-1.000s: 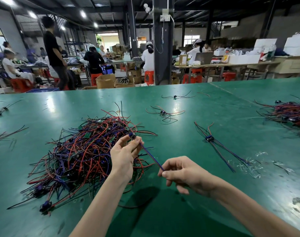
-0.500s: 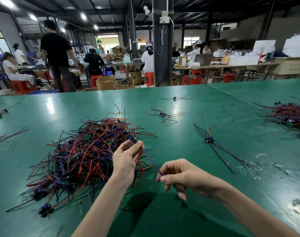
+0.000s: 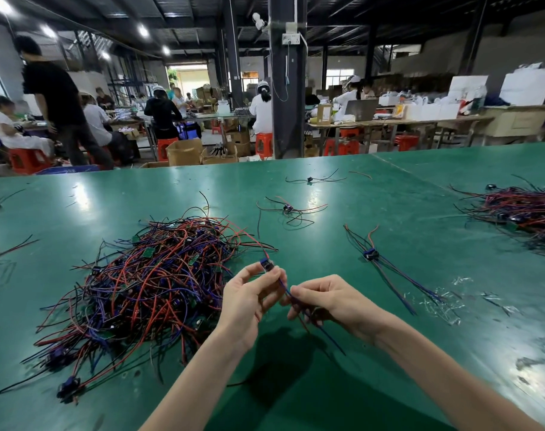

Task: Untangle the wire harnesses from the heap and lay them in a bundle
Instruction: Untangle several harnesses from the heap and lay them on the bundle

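Working one wire harness (image 3: 266, 265) just off the right edge of the heap (image 3: 159, 281), which is sitting on the green surface (image 3: 109, 206). The left hand (image 3: 249, 303) is pinching the harness's small dark connector between thumb and fingertips. The right hand (image 3: 330, 301), just right of it, is curling its fingers round the blue wires, which are trailing out below the fist. A red lead is running from the connector back toward the heap, possibly snagged there, hard to tell at this angle. Step in hand, by my read: freeing a single harness and straightening its wires. A separated harness (image 3: 370, 255) is lying flat well right of the heap, likely the bundle's start. The next move is calling for drawing the red lead clear without dragging other strands, then laying this harness alongside that one, wires aligned.
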